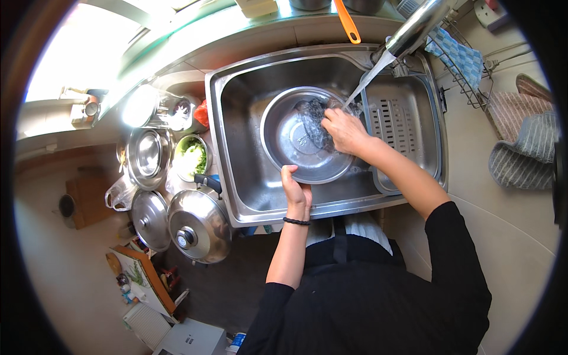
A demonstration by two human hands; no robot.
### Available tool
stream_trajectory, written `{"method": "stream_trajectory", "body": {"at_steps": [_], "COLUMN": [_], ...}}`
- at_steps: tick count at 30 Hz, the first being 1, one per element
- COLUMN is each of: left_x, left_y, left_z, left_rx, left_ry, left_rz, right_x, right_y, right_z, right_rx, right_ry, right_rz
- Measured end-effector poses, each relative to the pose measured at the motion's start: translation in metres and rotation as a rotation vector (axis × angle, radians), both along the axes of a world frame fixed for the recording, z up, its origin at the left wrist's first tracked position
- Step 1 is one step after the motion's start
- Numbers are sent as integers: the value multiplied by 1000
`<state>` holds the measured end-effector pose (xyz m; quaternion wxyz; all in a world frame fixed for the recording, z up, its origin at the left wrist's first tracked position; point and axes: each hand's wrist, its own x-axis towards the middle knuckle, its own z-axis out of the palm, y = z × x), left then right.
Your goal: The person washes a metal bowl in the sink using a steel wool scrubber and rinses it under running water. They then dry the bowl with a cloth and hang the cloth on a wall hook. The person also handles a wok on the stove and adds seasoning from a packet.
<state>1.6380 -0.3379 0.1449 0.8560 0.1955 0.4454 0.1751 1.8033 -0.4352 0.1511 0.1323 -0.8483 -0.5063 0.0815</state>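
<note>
My left hand (pixel 296 188) grips the near rim of a round stainless steel bowl (pixel 288 151), thumb over the edge. The bowl is tilted inside a steel sink (pixel 248 177). My right hand (pixel 346 131) is at the bowl's right side, fingers bent against a dark, wet, mesh-like scrubber or cloth (pixel 314 117); its exact kind is unclear. Water runs from the faucet (pixel 410 31) in a stream that lands beside my right fingers. The fingertips of the right hand are partly hidden by the splash and the hand itself.
A perforated drain basket (pixel 392 128) sits at the sink's right. To the left stand a lidded pot (pixel 199 222), another lid (pixel 151 217), a bowl of chopped greens (pixel 191 155) and stacked metal bowls (pixel 149 155). An orange handle (pixel 347 22) overhangs the back ledge; cloths (pixel 526 142) hang right.
</note>
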Motion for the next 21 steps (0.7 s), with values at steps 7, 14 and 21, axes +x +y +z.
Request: {"method": "stream_trajectory", "body": {"at_steps": [7,14,21], "left_x": [8,6,10], "left_y": [-5,32,-2], "left_z": [-2,16,8], "left_rx": [131,176,282], "left_ry": [-43,-37,-238], "left_rz": [35,-80,-174], "right_x": [-73,-60,-50], "right_y": [9,-22,-21], "right_z": [27,4,19], "right_rx": [192,176,330], "right_ry": [840,62,-143], "right_rz": [53,122,87]}}
